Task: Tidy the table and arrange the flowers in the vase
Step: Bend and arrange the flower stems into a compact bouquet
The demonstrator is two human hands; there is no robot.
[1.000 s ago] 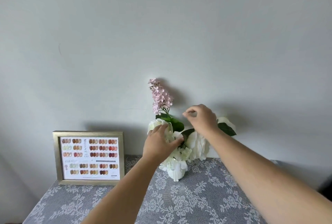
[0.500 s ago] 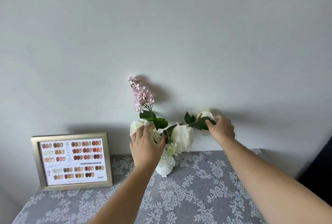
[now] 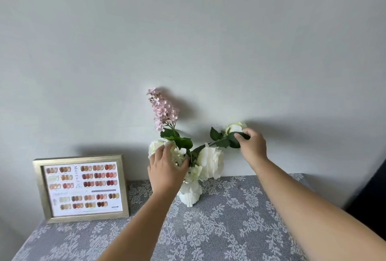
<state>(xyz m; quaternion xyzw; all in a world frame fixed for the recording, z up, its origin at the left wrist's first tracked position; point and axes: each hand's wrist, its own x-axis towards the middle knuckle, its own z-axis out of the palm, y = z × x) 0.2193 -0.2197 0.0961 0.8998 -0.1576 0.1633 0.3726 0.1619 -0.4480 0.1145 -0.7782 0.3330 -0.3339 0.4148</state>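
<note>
A small white vase (image 3: 190, 195) stands near the back of the table against the wall. It holds a tall pink flower spray (image 3: 162, 110), large white roses (image 3: 210, 162) and green leaves. My left hand (image 3: 167, 166) is wrapped around the white blooms on the vase's left side. My right hand (image 3: 251, 145) pinches the leafy stem just below a white rosebud (image 3: 235, 128), which juts out to the right of the bunch.
A gold-framed nail colour chart (image 3: 82, 187) leans against the wall at the left. A grey lace tablecloth (image 3: 219, 229) covers the table. A dark object (image 3: 371, 193) sits past the table's right edge.
My right hand moved from above the bunch out to the right and took hold of the rosebud stem, drawing it sideways. My left hand stayed on the white blooms.
</note>
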